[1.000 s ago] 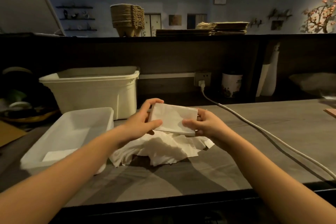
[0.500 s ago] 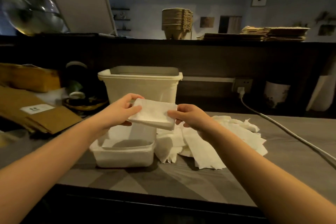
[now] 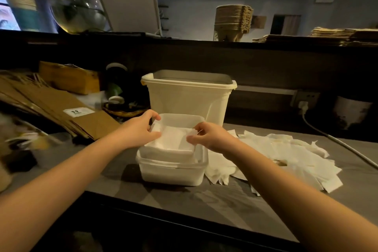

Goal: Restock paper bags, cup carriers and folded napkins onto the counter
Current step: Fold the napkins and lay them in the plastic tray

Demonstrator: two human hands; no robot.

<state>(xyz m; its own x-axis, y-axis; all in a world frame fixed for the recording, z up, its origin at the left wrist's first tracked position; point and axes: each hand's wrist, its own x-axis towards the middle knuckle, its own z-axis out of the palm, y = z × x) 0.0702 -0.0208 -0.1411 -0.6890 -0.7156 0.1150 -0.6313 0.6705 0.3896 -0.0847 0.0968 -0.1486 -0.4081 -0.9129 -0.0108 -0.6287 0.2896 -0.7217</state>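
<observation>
A folded white napkin [image 3: 172, 141] lies low inside the shallow white plastic tray [image 3: 173, 172] in the middle of the grey worktop. My left hand [image 3: 141, 130] pinches its left edge and my right hand [image 3: 208, 137] pinches its right edge, both over the tray. A loose heap of unfolded napkins [image 3: 286, 157] spreads to the tray's right. Brown paper bags [image 3: 51, 102] lie flat at the left. On the raised counter behind stand a stack of pulp cup carriers [image 3: 233, 21] and a pile of paper bags [image 3: 343, 36].
A tall cream bin [image 3: 190, 96] stands right behind the tray. A white cable [image 3: 327, 135] runs from a wall socket across the worktop at the right. Dark cups and a basket [image 3: 120, 104] sit at the back left. The worktop's front edge is near me.
Both hands carried the folded napkin left from above the heap and lowered it into the white tray. The view has swung left and nearer to the tray.
</observation>
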